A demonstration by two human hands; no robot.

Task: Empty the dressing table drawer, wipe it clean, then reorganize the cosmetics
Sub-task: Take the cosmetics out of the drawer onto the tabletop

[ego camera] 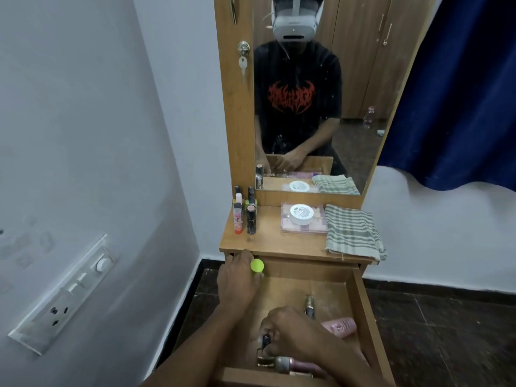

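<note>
The wooden drawer (363,308) is pulled out below the dressing table top (268,241). My left hand (237,277) grips a small item with a bright green cap (257,265) at the drawer's far left corner. My right hand (296,333) pinches a small dark bottle (266,339) near the drawer's front. A pink tube (342,326), a slim gold-capped bottle (310,307) and a silver-capped pink bottle (290,364) lie in the drawer. Several lipsticks and tubes (245,213) stand at the top's left. A white jar (301,215) sits on a pink palette (304,227).
A folded green-striped cloth (353,233) lies on the top's right side, overhanging the edge. The mirror (321,93) rises behind. A white wall with a switch panel (67,294) stands close on the left; a blue curtain (460,93) hangs at right. Dark floor surrounds the table.
</note>
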